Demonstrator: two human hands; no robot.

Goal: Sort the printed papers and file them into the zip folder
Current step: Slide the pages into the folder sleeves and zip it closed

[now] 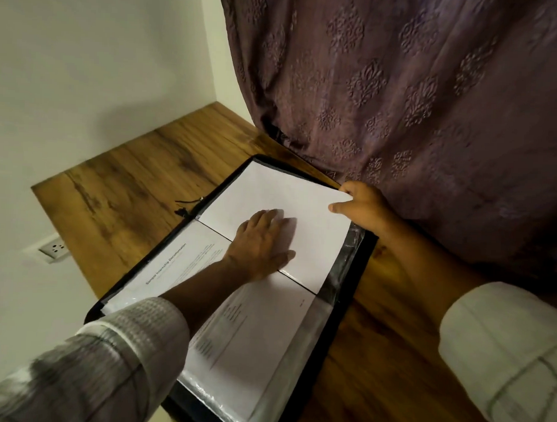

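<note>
- The black zip folder (366,248) lies unzipped and spread flat on the brown wood-grain bench (129,190). This leaves both halves reachable for filing.
- A blank white sheet of paper (271,191) covers the folder's far half, its plain side up. It seems to be a page being laid over or slid into place.
- The left hand (260,245) rests on this sheet near the fold with fingers straight and spread, palm down. It probably pins the paper so it cannot slide or bow.
- The right hand (362,207) pinches the sheet's far right corner between thumb and fingers, likely to steer that edge square with the folder.
- A printed white page (174,267) with a bold heading lies on the near left half. Another printed sheet (250,336) lies below it, partly under the left forearm.
- Clear plastic sleeves (345,260) show along the right edge. I cannot tell whether the blank sheet is inside one.
- The black zip pull (185,207) trails onto the bench beside the folder's left edge.
- A purple-brown embossed curtain (401,104) hangs just behind the right hand, leaving little room there.
</note>
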